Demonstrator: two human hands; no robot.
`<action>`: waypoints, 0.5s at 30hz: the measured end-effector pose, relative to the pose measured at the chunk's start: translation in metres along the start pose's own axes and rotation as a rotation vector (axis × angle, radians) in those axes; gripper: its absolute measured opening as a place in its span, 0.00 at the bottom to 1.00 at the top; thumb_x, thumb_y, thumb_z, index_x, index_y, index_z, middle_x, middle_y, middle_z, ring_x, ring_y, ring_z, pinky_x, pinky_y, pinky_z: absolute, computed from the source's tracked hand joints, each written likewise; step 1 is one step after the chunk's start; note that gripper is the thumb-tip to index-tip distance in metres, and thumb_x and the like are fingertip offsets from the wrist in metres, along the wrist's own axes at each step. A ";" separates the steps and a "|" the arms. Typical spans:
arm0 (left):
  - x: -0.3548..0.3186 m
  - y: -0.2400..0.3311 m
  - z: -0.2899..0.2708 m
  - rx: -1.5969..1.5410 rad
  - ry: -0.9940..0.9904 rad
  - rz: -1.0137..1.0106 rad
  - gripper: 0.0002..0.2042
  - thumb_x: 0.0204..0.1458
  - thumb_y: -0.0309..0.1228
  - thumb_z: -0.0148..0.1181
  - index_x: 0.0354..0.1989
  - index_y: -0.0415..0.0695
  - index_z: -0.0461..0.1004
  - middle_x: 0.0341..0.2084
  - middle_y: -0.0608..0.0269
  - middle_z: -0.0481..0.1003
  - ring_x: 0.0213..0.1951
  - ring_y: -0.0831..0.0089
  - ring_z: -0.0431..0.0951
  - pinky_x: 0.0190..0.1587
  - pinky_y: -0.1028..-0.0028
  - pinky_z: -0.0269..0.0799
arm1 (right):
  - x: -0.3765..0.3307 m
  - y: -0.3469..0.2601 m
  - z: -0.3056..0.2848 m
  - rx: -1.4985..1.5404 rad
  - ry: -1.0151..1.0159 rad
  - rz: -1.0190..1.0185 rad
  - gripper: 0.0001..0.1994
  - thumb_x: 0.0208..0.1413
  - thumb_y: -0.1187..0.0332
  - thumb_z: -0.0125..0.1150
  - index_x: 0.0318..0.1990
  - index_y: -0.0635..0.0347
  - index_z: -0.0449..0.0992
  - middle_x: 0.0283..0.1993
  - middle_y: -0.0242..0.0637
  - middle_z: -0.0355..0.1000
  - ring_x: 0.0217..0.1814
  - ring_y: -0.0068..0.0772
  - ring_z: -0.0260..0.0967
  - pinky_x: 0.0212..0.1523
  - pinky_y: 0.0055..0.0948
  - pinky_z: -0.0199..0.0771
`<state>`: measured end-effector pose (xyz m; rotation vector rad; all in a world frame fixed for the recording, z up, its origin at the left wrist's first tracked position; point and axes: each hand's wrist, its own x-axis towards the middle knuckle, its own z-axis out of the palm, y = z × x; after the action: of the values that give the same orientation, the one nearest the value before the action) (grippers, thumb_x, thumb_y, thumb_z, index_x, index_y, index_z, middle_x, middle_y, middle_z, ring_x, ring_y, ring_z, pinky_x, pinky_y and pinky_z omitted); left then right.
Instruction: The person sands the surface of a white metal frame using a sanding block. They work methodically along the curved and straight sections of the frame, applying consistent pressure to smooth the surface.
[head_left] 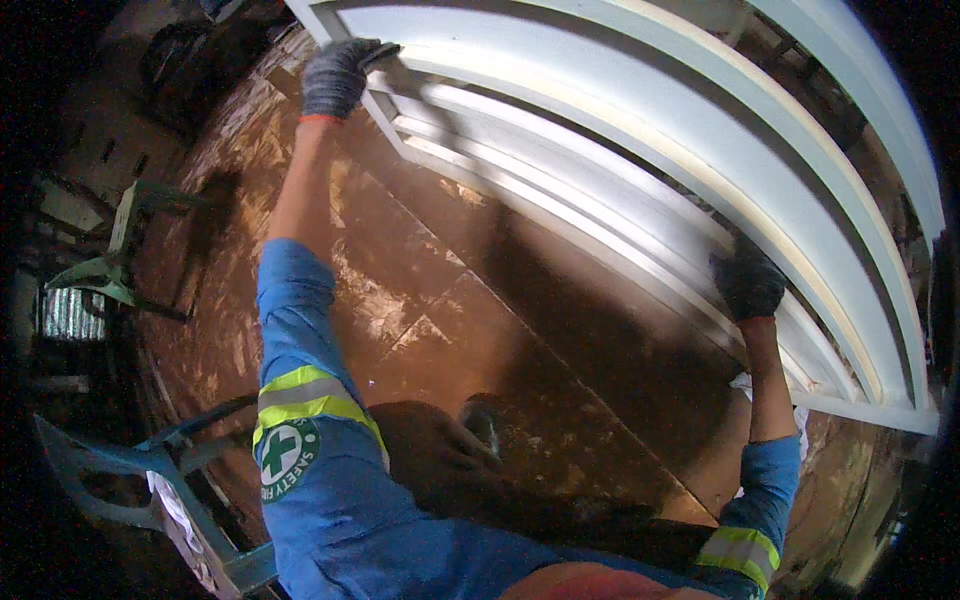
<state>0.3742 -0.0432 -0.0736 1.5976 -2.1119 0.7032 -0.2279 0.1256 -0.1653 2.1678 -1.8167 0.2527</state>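
Note:
A large white frame (600, 110) with several long parallel slats stands tilted across the upper right; the wide lens bends its edges. My left hand (335, 78), in a grey knit glove with a red-orange cuff, is closed on the end piece at the frame's upper left. Further right and nearer to me, my right hand (750, 285), in a dark glove, grips one of the lower slats. Shadow and the slat partly hide its fingers. Both arms are stretched out in blue sleeves with reflective bands.
Beneath the frame lies a brown, worn surface (420, 300) with pale scuffs and straight seams. At the lower left stands a blue-green chair-like frame (190, 460) with a white cloth (175, 510) on it. Behind it is a green piece of furniture (110, 260).

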 end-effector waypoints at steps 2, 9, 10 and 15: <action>-0.010 0.046 0.019 0.005 0.151 -0.035 0.28 0.36 0.16 0.47 0.47 0.57 0.77 0.44 0.61 0.76 0.48 0.60 0.74 0.54 0.66 0.68 | -0.003 0.006 -0.005 -0.058 -0.062 0.056 0.27 0.47 0.47 0.58 0.54 0.47 0.71 0.41 0.44 0.76 0.38 0.45 0.76 0.37 0.44 0.77; 0.011 0.296 -0.055 -0.405 0.174 0.470 0.08 0.42 0.37 0.59 0.32 0.54 0.77 0.26 0.63 0.75 0.32 0.60 0.75 0.37 0.62 0.69 | 0.009 -0.010 -0.030 0.084 -0.264 0.196 0.25 0.48 0.51 0.59 0.54 0.48 0.70 0.47 0.43 0.74 0.47 0.46 0.72 0.46 0.41 0.73; 0.011 0.328 -0.063 -0.437 0.172 0.529 0.06 0.42 0.38 0.59 0.30 0.58 0.77 0.23 0.65 0.74 0.31 0.62 0.74 0.36 0.64 0.68 | 0.007 -0.008 -0.027 0.065 -0.259 0.195 0.25 0.49 0.51 0.59 0.55 0.47 0.69 0.47 0.43 0.74 0.47 0.45 0.72 0.46 0.41 0.73; 0.001 0.323 -0.056 -0.454 0.256 0.531 0.10 0.45 0.36 0.57 0.36 0.50 0.76 0.28 0.60 0.74 0.34 0.60 0.75 0.38 0.61 0.72 | 0.001 -0.003 -0.023 0.027 -0.128 0.097 0.26 0.48 0.48 0.57 0.53 0.48 0.70 0.47 0.44 0.74 0.43 0.46 0.75 0.42 0.45 0.76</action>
<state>0.0636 0.0608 -0.0777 0.6771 -2.2952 0.4939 -0.2236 0.1327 -0.1434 2.1616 -2.0023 0.1640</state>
